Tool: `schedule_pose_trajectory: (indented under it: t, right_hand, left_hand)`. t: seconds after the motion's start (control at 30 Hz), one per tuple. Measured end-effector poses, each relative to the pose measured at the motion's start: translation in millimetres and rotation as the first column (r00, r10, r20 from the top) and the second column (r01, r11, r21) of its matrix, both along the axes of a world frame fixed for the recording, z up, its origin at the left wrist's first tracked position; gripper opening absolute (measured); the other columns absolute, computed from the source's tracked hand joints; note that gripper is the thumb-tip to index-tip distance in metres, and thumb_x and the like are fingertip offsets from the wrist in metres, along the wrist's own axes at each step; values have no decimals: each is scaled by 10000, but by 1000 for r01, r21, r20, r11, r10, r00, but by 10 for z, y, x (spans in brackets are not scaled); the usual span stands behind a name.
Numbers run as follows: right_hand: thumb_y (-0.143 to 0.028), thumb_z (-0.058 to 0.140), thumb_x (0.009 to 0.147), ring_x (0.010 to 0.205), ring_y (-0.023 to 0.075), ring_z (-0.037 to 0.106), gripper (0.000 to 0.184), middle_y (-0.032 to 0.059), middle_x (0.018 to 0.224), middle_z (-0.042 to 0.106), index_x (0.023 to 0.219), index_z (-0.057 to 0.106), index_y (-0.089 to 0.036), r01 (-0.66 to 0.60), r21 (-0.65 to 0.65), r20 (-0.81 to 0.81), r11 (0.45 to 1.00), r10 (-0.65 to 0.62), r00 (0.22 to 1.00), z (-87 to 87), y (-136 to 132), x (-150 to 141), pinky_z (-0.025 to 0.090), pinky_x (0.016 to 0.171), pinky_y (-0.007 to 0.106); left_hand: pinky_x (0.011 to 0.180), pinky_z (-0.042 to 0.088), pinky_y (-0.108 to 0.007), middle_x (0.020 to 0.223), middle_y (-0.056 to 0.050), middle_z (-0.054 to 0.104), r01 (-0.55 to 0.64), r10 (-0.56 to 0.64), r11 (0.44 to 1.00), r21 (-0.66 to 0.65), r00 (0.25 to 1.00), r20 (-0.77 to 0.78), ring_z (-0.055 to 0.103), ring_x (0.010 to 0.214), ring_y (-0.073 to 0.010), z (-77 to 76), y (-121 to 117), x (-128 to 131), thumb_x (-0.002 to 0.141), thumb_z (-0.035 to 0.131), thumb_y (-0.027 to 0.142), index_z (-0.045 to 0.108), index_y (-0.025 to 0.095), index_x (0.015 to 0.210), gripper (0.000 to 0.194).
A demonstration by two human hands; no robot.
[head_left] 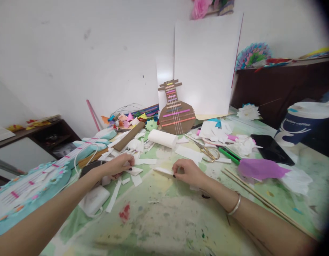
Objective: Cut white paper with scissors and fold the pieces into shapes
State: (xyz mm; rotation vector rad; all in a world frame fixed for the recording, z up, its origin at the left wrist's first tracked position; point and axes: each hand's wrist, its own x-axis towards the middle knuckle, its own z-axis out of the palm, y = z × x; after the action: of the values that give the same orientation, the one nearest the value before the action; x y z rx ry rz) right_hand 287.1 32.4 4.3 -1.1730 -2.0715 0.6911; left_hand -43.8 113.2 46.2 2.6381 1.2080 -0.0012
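Observation:
My right hand [189, 173] pinches the end of a narrow folded strip of white paper [162, 171] between thumb and fingertips, just above the table. On the left, my left hand [121, 165] is closed, thumb against fingers, at a small white paper piece [136, 171]. Its grip on that piece is partly hidden. Loose white paper strips [114, 195] lie beside and below my left hand. A roll of white paper [162, 138] rests behind both hands.
Gold-handled scissors [211, 154], a green pen [228, 155], purple paper [263, 168] and wooden sticks [257, 193] lie to the right. A coffee cup [300, 124] stands beyond a black tablet [272, 148]. A cardboard lute [177, 117] leans at the back; a white charger [95, 201] sits left.

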Motion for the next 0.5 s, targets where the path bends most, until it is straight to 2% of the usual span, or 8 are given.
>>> schedule_pose_trajectory:
  t: [0.1,0.2,0.3,0.5]
  right_hand:
    - [-49,594,631,714,124,541,123,11,766,634,679,620,-159,-12,7,33,1000,12,999,-23,9,-1,380,678,230]
    - [-53,592,635,729,133,536,122,16,762,627,687,625,-158,-26,23,59,999,25,998,-45,11,-13,374,693,238]
    - [-52,591,637,748,142,536,119,24,767,625,684,626,-156,-35,34,78,999,32,996,-58,7,-25,371,705,244]
    - [-47,594,643,776,154,541,120,35,777,630,683,633,-152,-55,49,114,997,49,992,-44,4,-19,371,724,250]
  left_hand:
    - [765,429,-293,865,-51,568,-43,45,995,90,999,-14,521,837,-197,-14,-64,-101,768,511,315,552,178,761,144]
    - [757,438,-306,884,-63,547,-129,139,970,205,990,-33,512,840,-209,-47,-143,-201,739,532,307,552,179,701,136]
    - [687,452,-286,902,-62,527,-193,203,961,196,979,-34,520,767,-188,-82,-210,-229,741,536,315,566,182,712,140]
    - [747,442,-289,951,-60,527,-101,102,985,140,995,2,542,811,-189,-84,-280,-108,724,502,216,539,187,819,106]
